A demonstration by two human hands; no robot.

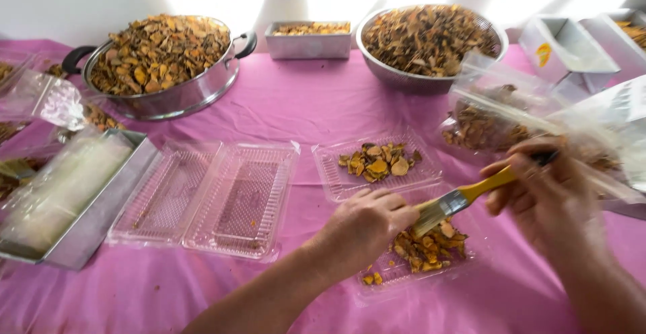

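Note:
My right hand (542, 196) grips a paintbrush (464, 198) with a yellow handle, its bristles pointing down-left onto a pile of dried orange-brown slices (431, 246). These slices lie in the near half of an open clear plastic clamshell box (397, 273). My left hand (367, 226) rests on that half just left of the bristles, fingers curled. Whether it pinches a slice is hidden. The far half of the box (336, 179) holds a smaller heap of slices (378, 160).
An empty open clamshell box (208, 196) lies to the left. A metal tray with clear bags (74, 199) stands at far left. Behind are a handled pan (161, 65) and a steel bowl (431, 41) heaped with slices, small metal trays (308, 39), and filled plastic bags (498, 119) at right.

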